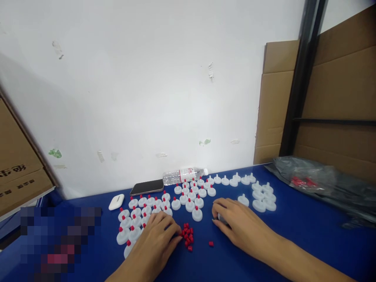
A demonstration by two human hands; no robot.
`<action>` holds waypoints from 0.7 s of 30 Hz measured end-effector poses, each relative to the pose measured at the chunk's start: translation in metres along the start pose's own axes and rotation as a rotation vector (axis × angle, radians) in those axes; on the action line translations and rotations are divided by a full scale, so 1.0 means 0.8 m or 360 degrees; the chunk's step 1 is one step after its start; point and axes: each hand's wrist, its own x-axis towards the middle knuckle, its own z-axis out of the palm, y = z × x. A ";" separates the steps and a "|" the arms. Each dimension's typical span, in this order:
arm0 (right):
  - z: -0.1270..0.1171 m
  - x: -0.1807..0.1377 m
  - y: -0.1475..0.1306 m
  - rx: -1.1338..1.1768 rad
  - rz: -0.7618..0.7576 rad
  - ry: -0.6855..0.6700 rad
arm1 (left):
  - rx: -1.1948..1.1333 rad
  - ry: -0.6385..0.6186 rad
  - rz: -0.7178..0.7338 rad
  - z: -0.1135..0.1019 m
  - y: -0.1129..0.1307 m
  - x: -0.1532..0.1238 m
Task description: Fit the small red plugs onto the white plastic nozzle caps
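Observation:
My left hand (157, 239) lies low on the blue table (293, 231), its fingertips pinched at the edge of a small pile of red caps (188, 234). One loose red cap (210, 243) sits a little to the right. My right hand (235, 221) curls over a white disc-shaped part (221, 219), mostly hidden beneath the fingers. Several white parts with red caps (164, 205) stand in rows behind my left hand. Several white parts without caps (260, 196) lie beyond my right hand.
A clear water bottle (185, 175) lies on its side against the white wall, with a dark phone (147, 187) and a white earbud case (116, 202) to its left. A grey plastic bag (320, 182) holding red pieces lies at right. Cardboard boxes (337, 102) stand on both sides.

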 end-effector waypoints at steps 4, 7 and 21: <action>0.002 0.000 0.009 -0.0100 0.0056 -0.0010 | -0.0058 0.0031 -0.0018 -0.005 0.005 -0.002; 0.004 0.000 0.012 -0.0096 0.0015 0.0015 | -0.0117 0.0058 -0.0048 -0.011 0.011 -0.004; -0.003 0.002 0.011 0.0243 -0.0120 0.0171 | -0.0148 -0.0024 -0.0117 -0.017 0.017 -0.005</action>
